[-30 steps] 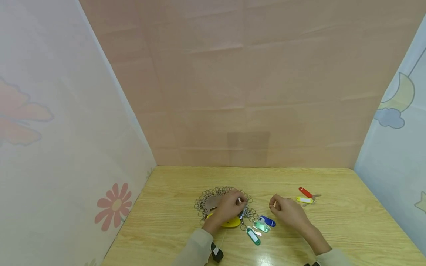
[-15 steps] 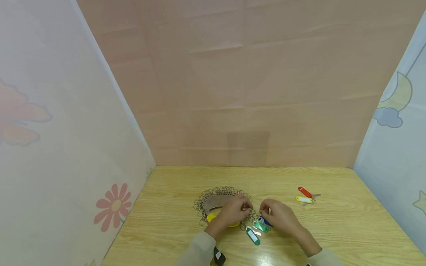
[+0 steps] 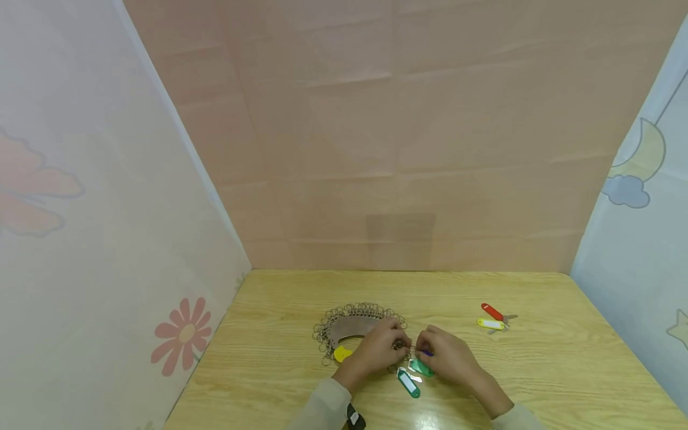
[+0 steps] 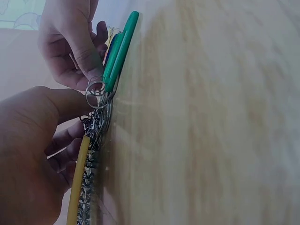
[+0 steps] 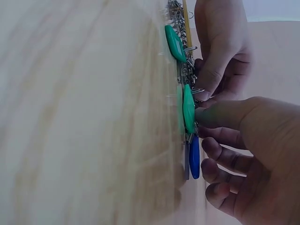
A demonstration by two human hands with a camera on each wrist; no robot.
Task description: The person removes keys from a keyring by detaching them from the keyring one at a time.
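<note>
A brown curved plate (image 3: 352, 326), edged with many small metal rings, lies on the table. My left hand (image 3: 380, 347) rests over its right end and pinches a metal key ring (image 4: 96, 92) there. Opposite it, my right hand (image 3: 450, 356) brings its fingertips to the same rings, thumb against index finger. A blue key tag (image 5: 194, 157) sits beneath the right fingers. Two green tags lie close by: one light green tag (image 3: 421, 367) beside the right fingers, one darker green tag (image 3: 408, 383) with its key nearer me. A yellow piece (image 3: 342, 354) shows under the left wrist.
Off to the right lie a red key tag (image 3: 491, 311) and a yellow key tag (image 3: 491, 323) with keys. The wooden table (image 3: 559, 370) ends at a draped back wall (image 3: 322, 119). A black item (image 3: 355, 417) is by the left sleeve.
My right hand has moved left and down to the rings, now covering most of the blue tag. The left hand has shifted slightly right and toward me, so both hands nearly meet.
</note>
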